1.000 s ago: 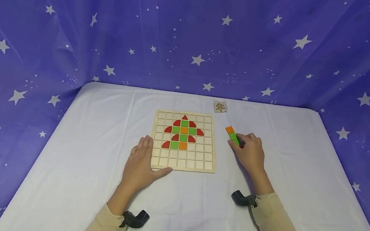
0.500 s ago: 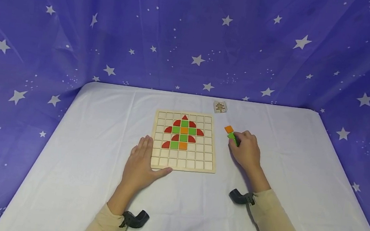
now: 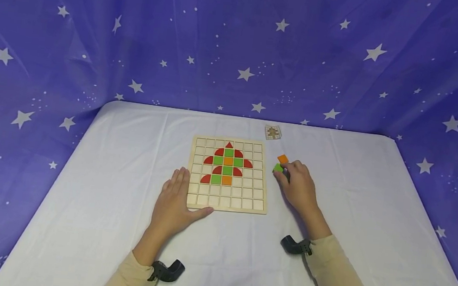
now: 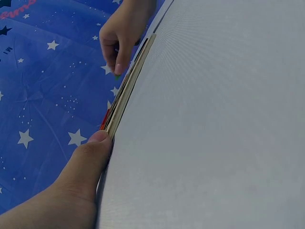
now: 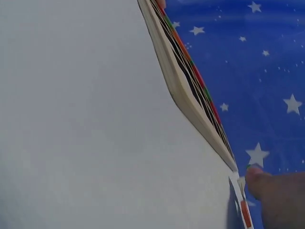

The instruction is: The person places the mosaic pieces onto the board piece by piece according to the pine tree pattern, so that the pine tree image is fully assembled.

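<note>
My left hand [image 3: 171, 209] rests along the left side of a square wooden grid board [image 3: 265, 198], fingers straight, thumb touching its front edge. Red, green and orange tiles fill several cells near the board's upper middle. Right of the board, my right hand [image 3: 301, 185] pinches a green square tile [image 3: 278, 168] between thumb and fingers. Just behind that tile lies an orange square tile [image 3: 283, 159] on the cloth, close to the fingertips; it also shows in the right wrist view as an orange tile [image 5: 245, 213] edge. Whatever lies under the right palm is hidden.
A small patterned card [image 3: 273, 132] with a tree-like figure lies behind the board's right corner. White cloth [image 3: 101, 204] covers the table. A purple star-printed curtain [image 3: 239, 46] stands at the back and sides.
My right hand has shifted left, toward the board. The green tile has come away from its row behind the orange tile and now sits left of it. My left hand stays put.
</note>
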Motion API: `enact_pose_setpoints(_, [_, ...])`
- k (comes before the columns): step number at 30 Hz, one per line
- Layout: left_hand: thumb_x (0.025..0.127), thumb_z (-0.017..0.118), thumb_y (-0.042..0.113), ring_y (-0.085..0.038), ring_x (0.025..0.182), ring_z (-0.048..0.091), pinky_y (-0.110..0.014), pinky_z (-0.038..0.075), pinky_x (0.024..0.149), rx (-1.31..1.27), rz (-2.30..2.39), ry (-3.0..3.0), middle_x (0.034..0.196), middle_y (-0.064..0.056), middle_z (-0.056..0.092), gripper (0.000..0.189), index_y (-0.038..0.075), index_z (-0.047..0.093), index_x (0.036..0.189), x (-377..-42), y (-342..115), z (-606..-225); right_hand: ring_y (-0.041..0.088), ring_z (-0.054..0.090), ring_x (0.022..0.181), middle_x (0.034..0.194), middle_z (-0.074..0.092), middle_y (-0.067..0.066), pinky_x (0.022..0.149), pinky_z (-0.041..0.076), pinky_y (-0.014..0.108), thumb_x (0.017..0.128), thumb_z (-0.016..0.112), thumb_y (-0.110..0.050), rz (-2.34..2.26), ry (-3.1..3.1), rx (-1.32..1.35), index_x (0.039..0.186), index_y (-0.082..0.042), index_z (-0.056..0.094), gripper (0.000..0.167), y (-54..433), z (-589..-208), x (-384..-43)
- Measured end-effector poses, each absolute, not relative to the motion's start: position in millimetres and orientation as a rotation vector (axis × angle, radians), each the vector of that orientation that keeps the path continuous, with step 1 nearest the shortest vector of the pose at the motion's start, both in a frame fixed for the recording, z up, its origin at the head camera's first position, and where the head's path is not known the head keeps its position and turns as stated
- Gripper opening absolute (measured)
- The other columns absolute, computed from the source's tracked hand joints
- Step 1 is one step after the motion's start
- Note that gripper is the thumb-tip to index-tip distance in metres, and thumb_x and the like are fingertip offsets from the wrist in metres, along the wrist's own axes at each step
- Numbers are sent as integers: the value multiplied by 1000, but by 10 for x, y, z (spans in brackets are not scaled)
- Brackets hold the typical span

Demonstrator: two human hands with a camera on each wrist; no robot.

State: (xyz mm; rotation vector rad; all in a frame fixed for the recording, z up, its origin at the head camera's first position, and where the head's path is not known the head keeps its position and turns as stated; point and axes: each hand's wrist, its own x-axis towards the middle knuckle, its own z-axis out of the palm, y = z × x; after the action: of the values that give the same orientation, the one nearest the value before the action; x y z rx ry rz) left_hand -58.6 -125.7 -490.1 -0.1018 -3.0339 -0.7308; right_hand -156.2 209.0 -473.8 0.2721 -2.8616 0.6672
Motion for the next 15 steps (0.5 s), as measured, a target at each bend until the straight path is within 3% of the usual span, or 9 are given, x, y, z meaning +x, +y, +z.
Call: enact_pose_setpoints(15, [72,61,83,-30,156,8,-49,17,125,-106,-723,-3056,168,-13,11,128,3,13,159,-583,-1261,-4878,13,47,79,90,54,-2,64,40,25,93,70,-34,723,-2872,635,120,-10,69,37,1438,-4667,-1348])
